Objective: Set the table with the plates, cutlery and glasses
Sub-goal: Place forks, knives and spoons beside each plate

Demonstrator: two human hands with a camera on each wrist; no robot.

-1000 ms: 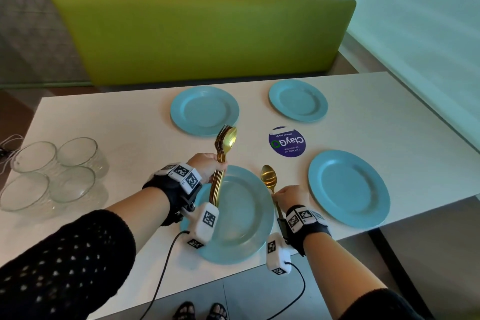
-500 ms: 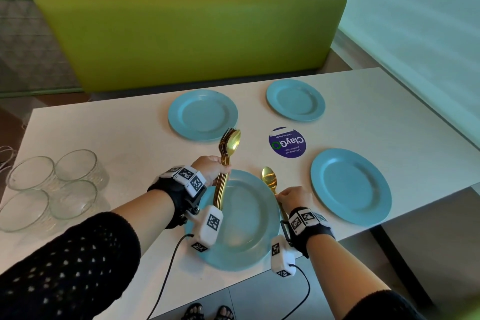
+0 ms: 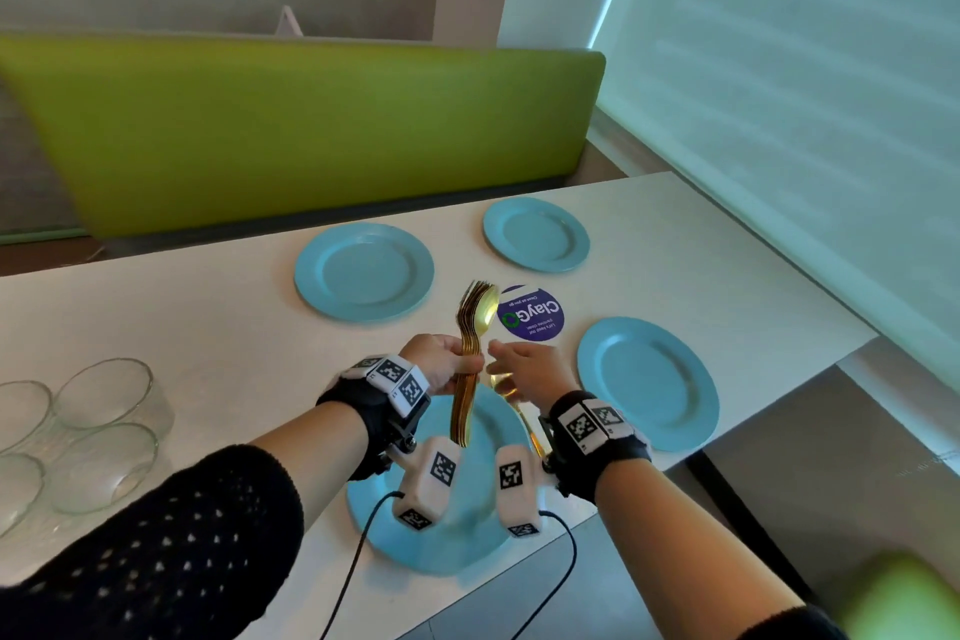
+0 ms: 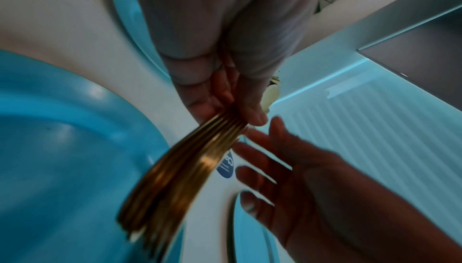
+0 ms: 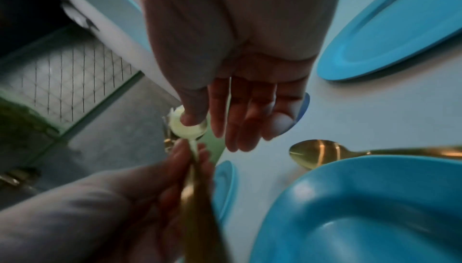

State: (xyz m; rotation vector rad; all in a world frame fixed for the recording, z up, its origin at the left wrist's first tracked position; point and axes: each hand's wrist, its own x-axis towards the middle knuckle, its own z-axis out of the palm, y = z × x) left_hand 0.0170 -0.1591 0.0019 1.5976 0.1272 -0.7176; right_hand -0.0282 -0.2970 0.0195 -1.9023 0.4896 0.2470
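White tabletop [image 3: 208, 307] runs under both hands, a green bench back [image 3: 311, 130] beyond it. Four blue plates are laid: the nearest plate [image 3: 488, 525] lies below the wrists, one plate [image 3: 649, 385] to the right of the right hand, two plates [image 3: 363, 273] [image 3: 536, 234] past the fingertips. Four empty glasses [image 3: 104, 431] wait well to the left of the left hand. The left hand [image 3: 441, 364] is clenched round a bundle of gold cutlery [image 3: 470, 353], held upright above the nearest plate, fork tines and a spoon bowl on top. The right hand [image 3: 524, 372] hangs just beside the bundle, fingers straight and spread, grasping nothing. One gold spoon [image 5: 325, 151] lies on the table under that hand, at the right edge of the nearest plate. Plates look done; cutlery is the step in hand. The next move probably calls for pinching a single piece off the bundle without loosening the rest. A round purple sticker [image 3: 531, 313] just past the fingertips reads "ClayGO"; its smaller lines are too fine to read
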